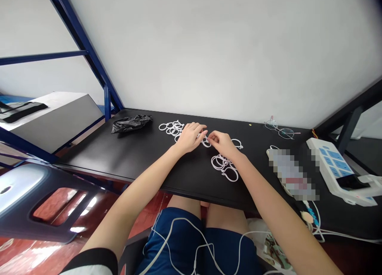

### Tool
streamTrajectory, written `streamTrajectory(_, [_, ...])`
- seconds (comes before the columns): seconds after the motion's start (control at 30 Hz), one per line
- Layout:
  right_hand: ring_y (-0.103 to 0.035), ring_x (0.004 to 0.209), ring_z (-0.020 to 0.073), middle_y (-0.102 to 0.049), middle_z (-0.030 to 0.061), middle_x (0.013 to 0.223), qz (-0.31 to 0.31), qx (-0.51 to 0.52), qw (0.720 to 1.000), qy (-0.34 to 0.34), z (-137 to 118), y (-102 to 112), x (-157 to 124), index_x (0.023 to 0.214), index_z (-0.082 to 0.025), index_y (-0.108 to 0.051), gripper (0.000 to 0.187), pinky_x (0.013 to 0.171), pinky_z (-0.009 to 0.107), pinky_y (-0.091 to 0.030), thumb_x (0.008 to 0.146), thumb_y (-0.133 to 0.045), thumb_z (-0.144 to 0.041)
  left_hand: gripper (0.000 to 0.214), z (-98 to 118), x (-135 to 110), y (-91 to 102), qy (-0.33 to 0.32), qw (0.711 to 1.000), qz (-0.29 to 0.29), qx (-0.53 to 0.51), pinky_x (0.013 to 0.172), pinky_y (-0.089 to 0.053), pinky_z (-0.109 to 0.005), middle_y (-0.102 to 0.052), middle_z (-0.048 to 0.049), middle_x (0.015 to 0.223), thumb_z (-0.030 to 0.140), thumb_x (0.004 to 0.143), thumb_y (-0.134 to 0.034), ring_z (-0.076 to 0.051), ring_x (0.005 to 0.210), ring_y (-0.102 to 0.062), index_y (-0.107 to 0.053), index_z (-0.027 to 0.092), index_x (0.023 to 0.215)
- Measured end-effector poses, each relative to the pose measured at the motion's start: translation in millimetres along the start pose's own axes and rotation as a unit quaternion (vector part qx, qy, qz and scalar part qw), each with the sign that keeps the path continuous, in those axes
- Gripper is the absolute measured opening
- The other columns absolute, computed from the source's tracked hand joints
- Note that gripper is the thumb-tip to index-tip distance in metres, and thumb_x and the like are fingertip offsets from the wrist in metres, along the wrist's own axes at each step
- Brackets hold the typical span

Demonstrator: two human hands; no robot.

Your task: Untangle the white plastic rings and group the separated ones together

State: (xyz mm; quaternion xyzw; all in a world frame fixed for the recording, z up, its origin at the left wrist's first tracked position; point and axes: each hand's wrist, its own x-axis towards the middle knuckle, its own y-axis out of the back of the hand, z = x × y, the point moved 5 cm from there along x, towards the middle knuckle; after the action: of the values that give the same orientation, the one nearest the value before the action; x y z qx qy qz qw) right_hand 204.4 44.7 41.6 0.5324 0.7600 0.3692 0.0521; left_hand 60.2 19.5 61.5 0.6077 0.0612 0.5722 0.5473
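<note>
View: head camera, looking down on the black table (125, 155).
Left hand (191, 136): hovering over the middle of the table, its fingers pinching closed on a white ring (205, 142).
Right hand (223, 144): reaching in over the table's near edge, its fingertips closing on the same white ring from the other side.
White ring: being held between both hands just above the table's middle, near the back wall.
Loose rings (172, 128): lying in a spread on the table behind the left hand, towards the table's back edge.
Second ring heap (224, 166): lying on the table under the right wrist, closer to the table's near edge.
Black bag (131, 123): sitting crumpled at the table's left back corner.
Glasses (281, 130): lying folded open at the table's back edge, to the right.
Power strip (336, 169): resting at the table's right end, with a plug sitting in it.
Blurred object (292, 174): lying on the table beside the power strip; its kind is not showing.
White cable (193, 243): trailing over the person's lap below the table's near edge.
</note>
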Motion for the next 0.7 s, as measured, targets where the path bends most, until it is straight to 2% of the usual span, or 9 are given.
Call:
streamTrajectory(0.13, [-0.058, 0.058, 0.0156, -0.066, 0.0032, 0.069, 0.075, 0.091, 0.993, 0.002, 0.5, 7.5, 1.2, 0.081, -0.021, -0.058, 0.027, 0.056, 0.029, -0.048, 0.083, -0.06, -0.047, 0.035, 6.3, -1.9, -1.2, -0.01, 0.999, -0.005, -0.037, 0.087, -0.044, -0.034, -0.064, -0.0099, 0.102, 0.037, 0.1, -0.033, -0.021, 0.095, -0.059, -0.054, 0.015, 0.119])
streamTrajectory(0.27, [-0.057, 0.053, 0.014, -0.065, 0.0033, 0.069, 0.117, 0.142, 0.983, -0.007, -3.2, 9.3, -0.5, 0.082, -0.02, -0.059, 0.032, 0.05, 0.028, -0.048, 0.081, -0.062, -0.052, 0.051, 9.7, -3.8, -6.8, -0.016, 0.996, -0.012, -0.085, 0.085, -0.048, -0.034, -0.062, -0.0113, 0.107, 0.046, 0.096, -0.043, -0.021, 0.092, -0.061, -0.037, 0.014, 0.136])
streamTrajectory(0.37, [-0.059, 0.053, 0.0143, -0.067, 0.0042, 0.071, 0.127, 0.163, 0.978, -0.02, -3.4, 9.8, -1.6, 0.081, -0.02, -0.06, 0.033, 0.049, 0.028, -0.05, 0.079, -0.064, -0.052, 0.061, 10.6, -4.2, -10.2, -0.02, 0.996, -0.016, -0.088, 0.083, -0.05, -0.035, -0.06, -0.0125, 0.108, 0.047, 0.094, -0.047, -0.022, 0.093, -0.061, -0.028, 0.015, 0.141])
streamTrajectory(0.57, [-0.067, 0.065, 0.0189, -0.072, 0.0071, 0.079, 0.107, 0.153, 0.982, -0.034, 3.9, 7.1, -0.3, 0.083, -0.019, -0.066, 0.027, 0.054, 0.028, -0.053, 0.079, -0.064, -0.046, 0.055, 7.9, -3.4, -17.1, -0.013, 0.995, -0.041, -0.09, 0.085, -0.052, -0.037, -0.061, -0.0135, 0.114, 0.045, 0.093, -0.051, -0.024, 0.097, -0.063, -0.034, 0.017, 0.137])
streamTrajectory(0.7, [-0.068, 0.07, 0.0196, -0.072, 0.0089, 0.085, 0.186, 0.176, 0.965, -0.056, 5.5, 17.4, 0.0, 0.085, -0.018, -0.066, 0.026, 0.05, 0.026, -0.052, 0.079, -0.063, -0.044, 0.056, 8.6, -2.9, -15.9, -0.024, 0.994, -0.031, -0.107, 0.093, -0.05, -0.038, -0.058, -0.0154, 0.125, 0.042, 0.094, -0.051, -0.025, 0.113, -0.059, -0.031, 0.018, 0.14])
